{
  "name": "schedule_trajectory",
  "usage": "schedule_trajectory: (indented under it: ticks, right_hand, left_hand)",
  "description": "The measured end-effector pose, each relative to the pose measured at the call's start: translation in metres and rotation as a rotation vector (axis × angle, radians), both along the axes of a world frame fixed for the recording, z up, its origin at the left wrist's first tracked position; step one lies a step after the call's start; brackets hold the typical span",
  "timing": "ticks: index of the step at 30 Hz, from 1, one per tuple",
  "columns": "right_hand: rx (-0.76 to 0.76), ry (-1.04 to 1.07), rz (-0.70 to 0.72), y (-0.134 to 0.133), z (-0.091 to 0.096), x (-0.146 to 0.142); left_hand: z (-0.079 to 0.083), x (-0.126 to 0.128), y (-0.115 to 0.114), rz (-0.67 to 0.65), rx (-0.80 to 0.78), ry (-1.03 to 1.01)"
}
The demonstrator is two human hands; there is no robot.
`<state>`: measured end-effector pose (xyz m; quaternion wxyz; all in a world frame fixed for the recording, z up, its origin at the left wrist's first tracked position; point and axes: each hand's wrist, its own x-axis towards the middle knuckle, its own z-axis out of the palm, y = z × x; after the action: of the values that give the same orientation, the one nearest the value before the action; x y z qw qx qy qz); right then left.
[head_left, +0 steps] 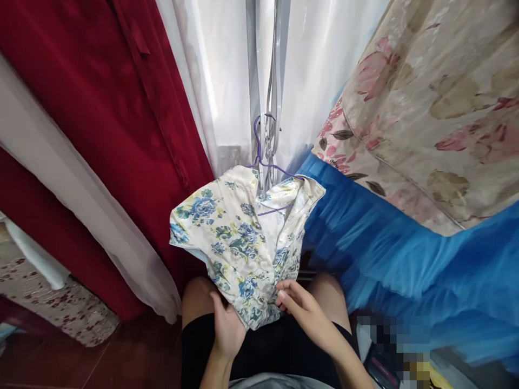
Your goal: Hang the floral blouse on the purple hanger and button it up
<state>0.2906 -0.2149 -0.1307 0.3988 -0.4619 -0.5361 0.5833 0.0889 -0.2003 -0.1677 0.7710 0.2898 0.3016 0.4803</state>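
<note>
The floral shirt (pixel 239 237) hangs at centre on a purple hanger (pixel 263 162): white cloth with blue roses, collar open, one short sleeve out toward 9 o'clock. At 6 o'clock the left hand (pixel 227 327) grips its hem with the fingers tucked behind, and the right hand (pixel 304 310) pinches the hem beside it. A red curtain (pixel 101 108) is at 10, a sheer white curtain (pixel 219 70) at 12, a flowered bedspread (pixel 438 108) at 2, a blue bed skirt (pixel 385 248) at 3, and a wooden floor (pixel 133 351) at 7.

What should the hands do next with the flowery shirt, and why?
Probably tug the hem downward to smooth it: the left hand and right hand both grip the bottom of the white blue-flowered cloth shirt, which hangs bunched and crooked on the thin purple wire hanger.
</note>
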Motion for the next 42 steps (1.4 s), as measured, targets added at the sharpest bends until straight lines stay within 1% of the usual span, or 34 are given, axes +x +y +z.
schedule_trajectory:
  ticks: [1, 3, 5, 7, 10, 13, 15, 17, 19, 21, 23, 25, 26, 27, 28, 30, 31, 32, 34, 36, 39, 42]
  right_hand:
    - [0.025, -0.002, -0.008, 0.007, 0.0, -0.005]
    - [0.086, -0.009, -0.047, 0.02, 0.002, -0.017]
    - [0.137, -0.016, -0.112, 0.03, 0.007, -0.028]
    - [0.163, -0.009, -0.143, 0.035, 0.01, -0.035]
    - [0.175, 0.007, -0.103, 0.032, 0.013, -0.037]
    - [0.167, 0.03, -0.071, 0.025, 0.009, -0.034]
    - [0.143, 0.053, -0.079, 0.022, 0.005, -0.032]
    - [0.122, 0.075, -0.12, 0.02, 0.0, -0.029]
    - [0.109, 0.084, -0.169, 0.02, -0.004, -0.025]
    - [0.093, 0.094, -0.199, 0.02, -0.007, -0.022]
    - [0.069, 0.117, -0.227, 0.021, -0.01, -0.02]
    - [0.044, 0.139, -0.256, 0.021, -0.011, -0.022]
    - [0.032, 0.145, -0.26, 0.02, -0.011, -0.024]
    - [0.024, 0.152, -0.256, 0.02, -0.011, -0.027]
    - [0.02, 0.16, -0.241, 0.02, -0.01, -0.03]
    - [0.034, 0.176, -0.203, 0.021, -0.007, -0.037]
    - [0.049, 0.178, -0.184, 0.022, -0.005, -0.04]
    - [0.065, 0.174, -0.17, 0.023, -0.003, -0.042]
    - [0.086, 0.159, -0.155, 0.025, 0.003, -0.044]
    - [0.072, 0.165, -0.159, 0.03, 0.011, -0.043]
    - [0.051, 0.209, -0.222, 0.043, 0.029, -0.039]
    - [0.104, 0.262, -0.315, 0.066, 0.059, -0.035]
  left_hand:
    - [-0.003, -0.002, -0.006, 0.071, -0.001, 0.028]
    - [-0.006, -0.006, -0.013, 0.227, 0.002, 0.146]
    - [-0.006, -0.008, -0.014, 0.327, -0.004, 0.265]
    - [-0.005, -0.008, -0.012, 0.357, -0.014, 0.315]
    - [-0.006, -0.007, -0.008, 0.335, -0.014, 0.32]
    - [-0.013, -0.007, -0.007, 0.312, -0.02, 0.312]
    - [-0.02, -0.007, -0.005, 0.311, -0.034, 0.314]
    - [-0.026, -0.01, 0.002, 0.367, -0.036, 0.345]
    - [-0.032, -0.019, 0.016, 0.52, 0.013, 0.444]
    - [-0.036, -0.032, 0.033, 0.713, 0.082, 0.563]
    - [-0.037, -0.041, 0.043, 0.908, 0.15, 0.649]
    - [-0.035, -0.041, 0.042, 1.076, 0.249, 0.721]
    - [-0.033, -0.036, 0.038, 1.105, 0.337, 0.762]
    - [-0.031, -0.029, 0.031, 1.074, 0.448, 0.802]
    - [-0.029, -0.019, 0.024, 0.984, 0.571, 0.835]
    - [-0.026, 0.003, 0.013, 0.717, 0.77, 0.858]
    - [-0.025, 0.014, 0.01, 0.613, 0.813, 0.856]
    - [-0.024, 0.023, 0.01, 0.555, 0.812, 0.846]
    - [-0.022, 0.033, 0.016, 0.537, 0.733, 0.811]
    - [-0.018, 0.036, 0.026, 0.549, 0.685, 0.796]
    - [-0.008, 0.031, 0.038, 0.492, 0.763, 0.844]
    - [0.001, 0.03, 0.038, 0.371, 0.834, 0.946]
